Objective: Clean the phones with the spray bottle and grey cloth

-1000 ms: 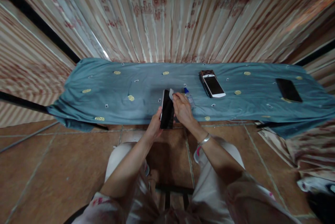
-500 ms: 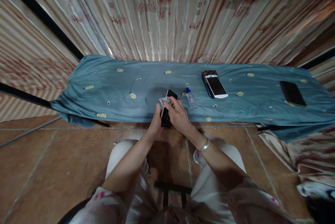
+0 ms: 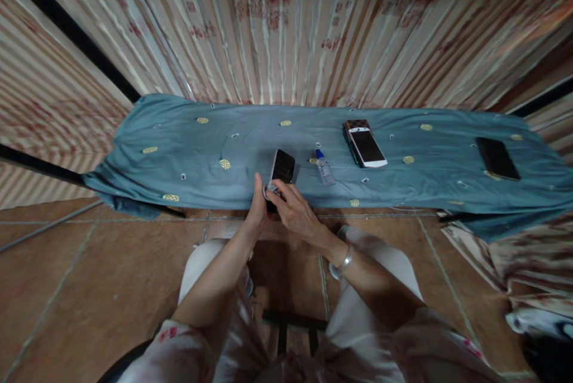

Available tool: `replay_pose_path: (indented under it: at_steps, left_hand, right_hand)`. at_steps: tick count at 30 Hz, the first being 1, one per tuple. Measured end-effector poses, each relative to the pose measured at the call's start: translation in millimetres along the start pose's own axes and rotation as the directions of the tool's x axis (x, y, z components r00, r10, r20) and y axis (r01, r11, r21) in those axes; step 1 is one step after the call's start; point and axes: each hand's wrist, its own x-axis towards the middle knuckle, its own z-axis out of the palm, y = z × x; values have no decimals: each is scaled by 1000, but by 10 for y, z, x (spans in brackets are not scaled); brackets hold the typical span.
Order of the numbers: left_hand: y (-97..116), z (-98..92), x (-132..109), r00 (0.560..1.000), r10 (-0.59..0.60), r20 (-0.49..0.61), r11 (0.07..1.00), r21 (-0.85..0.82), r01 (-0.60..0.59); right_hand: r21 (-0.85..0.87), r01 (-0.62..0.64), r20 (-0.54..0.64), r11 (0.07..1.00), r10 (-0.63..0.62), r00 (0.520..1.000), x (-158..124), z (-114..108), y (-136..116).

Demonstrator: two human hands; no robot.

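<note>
A dark-screened smartphone [image 3: 283,165] is held near the front edge of the cloth-covered table. My left hand [image 3: 257,207] grips its lower left side, thumb up along the edge. My right hand [image 3: 293,209] is closed on a small whitish wipe or cloth [image 3: 271,190], pressed against the lower part of the screen. The fingers hide the phone's bottom end and most of the wipe. Just to the right, a small clear bottle with a blue cap [image 3: 324,169] lies on the cloth.
Farther right, a white-framed phone [image 3: 367,147] rests on a dark, brown-patterned item [image 3: 357,124]. A black phone or case [image 3: 498,158] lies near the right end of the blue tablecloth [image 3: 250,132]. A pleated curtain [image 3: 286,31] hangs behind the table.
My right hand has slid the wipe down and left toward the phone's lower end, uncovering the upper screen. The phone and my left hand have shifted slightly left.
</note>
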Motion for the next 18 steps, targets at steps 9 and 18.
replay_pose_path:
  at_steps: [9,18]
  left_hand:
    - [-87,176,-74,989,-85,117,996,-3,86]
    - [-50,145,-88,985,-143,100,989,51,139]
  right_hand:
    - [-38,-141,-120,989,136,983,104,-138,386]
    - [-71,-208,-134,976,197,971,155,-18,517]
